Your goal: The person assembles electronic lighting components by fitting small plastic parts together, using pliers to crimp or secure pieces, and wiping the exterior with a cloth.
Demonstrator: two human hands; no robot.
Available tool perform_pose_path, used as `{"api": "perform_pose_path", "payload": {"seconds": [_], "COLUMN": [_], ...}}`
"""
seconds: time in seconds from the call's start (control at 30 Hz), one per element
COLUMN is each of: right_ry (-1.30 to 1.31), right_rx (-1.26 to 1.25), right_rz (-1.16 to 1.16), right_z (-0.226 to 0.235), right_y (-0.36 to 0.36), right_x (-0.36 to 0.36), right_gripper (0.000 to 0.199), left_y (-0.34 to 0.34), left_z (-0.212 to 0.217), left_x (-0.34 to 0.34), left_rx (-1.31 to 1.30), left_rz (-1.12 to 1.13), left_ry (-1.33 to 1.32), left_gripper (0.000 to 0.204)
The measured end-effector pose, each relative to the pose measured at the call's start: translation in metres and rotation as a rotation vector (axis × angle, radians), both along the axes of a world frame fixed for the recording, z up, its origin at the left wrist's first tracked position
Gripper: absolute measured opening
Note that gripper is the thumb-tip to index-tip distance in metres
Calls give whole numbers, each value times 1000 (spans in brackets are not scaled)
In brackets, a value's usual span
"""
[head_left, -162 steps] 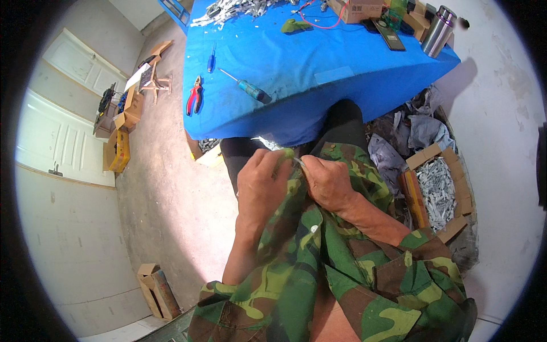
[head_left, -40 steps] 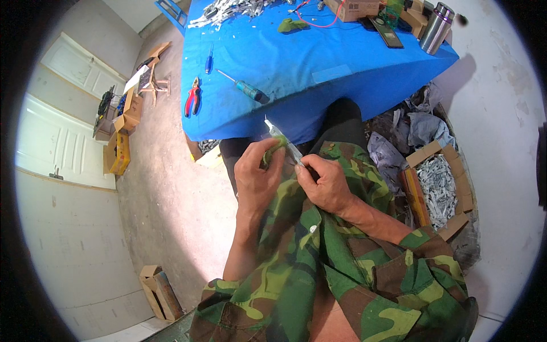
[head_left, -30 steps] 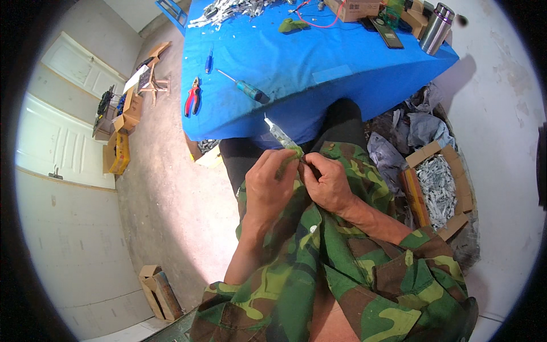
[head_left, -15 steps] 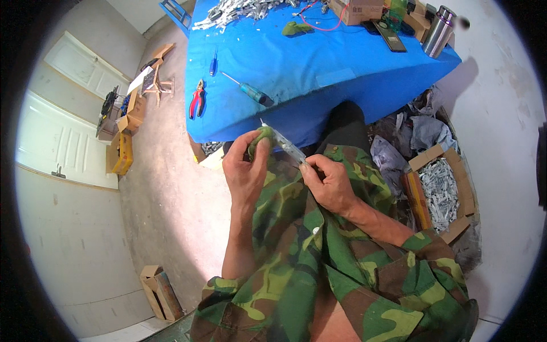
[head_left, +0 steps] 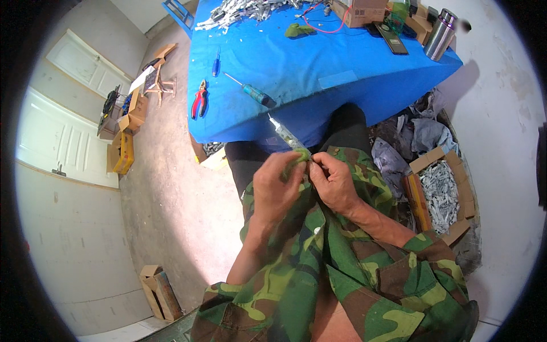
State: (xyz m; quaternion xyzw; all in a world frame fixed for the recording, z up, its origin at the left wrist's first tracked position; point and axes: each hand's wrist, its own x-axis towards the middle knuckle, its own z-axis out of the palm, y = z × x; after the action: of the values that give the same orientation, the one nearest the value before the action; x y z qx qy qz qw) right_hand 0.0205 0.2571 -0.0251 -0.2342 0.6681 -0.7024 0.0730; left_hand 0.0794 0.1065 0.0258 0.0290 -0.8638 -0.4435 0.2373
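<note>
My right hand (head_left: 337,187) pinches the lower end of a slim, translucent grey-white stick-like piece (head_left: 286,133) with a thin pointed tip. It slants up and to the left over my lap. Closed on a small green cloth (head_left: 303,154), my left hand (head_left: 274,185) presses it around the piece's lower part, right beside my right fingers. That lower end is hidden by cloth and fingers, and the left hand is slightly blurred. Beyond the tip, a teal-handled screwdriver (head_left: 257,94) lies on the edge of the blue-covered table (head_left: 268,54).
Red-handled pliers (head_left: 199,101) and a blue screwdriver (head_left: 216,61) lie at the table's left. Farther back are a pile of grey-white pieces (head_left: 242,14), another green cloth (head_left: 299,30), a phone (head_left: 392,40) and a steel flask (head_left: 441,35). An open carton (head_left: 464,191) of similar pieces stands right.
My left hand has slid with the green cloth from the piece's upper tip down and right to its lower end. The piece's upper part is now uncovered. My right hand stays nearly in place.
</note>
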Motion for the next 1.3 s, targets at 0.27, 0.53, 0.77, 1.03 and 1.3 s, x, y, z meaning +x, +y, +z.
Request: {"api": "perform_pose_path", "payload": {"seconds": [0.27,0.53,0.77,1.03,1.3], "right_ry": [-327,-571,-665,-792,-895], "right_rx": [-178,-317,-328,-407,-466], "right_rz": [179,344,316,303,384], "right_z": [1,2,-3,-12,-12], "right_y": [5,5,6,10,11], "right_x": [-6,-8,-9,-15,-18], "right_gripper": [21,26,23,21,22], "left_y": [-22,-40,-21,3,-29], "left_z": [1,-9,-14,-11,0], "left_x": [-1,-20,-15,-6,-12], "left_rx": [157,177,-49,-52,-50], "left_rz": [130,171,67,-31,123], "left_ry": [45,117,112,63,93], "left_gripper": [19,20,19,18,19]}}
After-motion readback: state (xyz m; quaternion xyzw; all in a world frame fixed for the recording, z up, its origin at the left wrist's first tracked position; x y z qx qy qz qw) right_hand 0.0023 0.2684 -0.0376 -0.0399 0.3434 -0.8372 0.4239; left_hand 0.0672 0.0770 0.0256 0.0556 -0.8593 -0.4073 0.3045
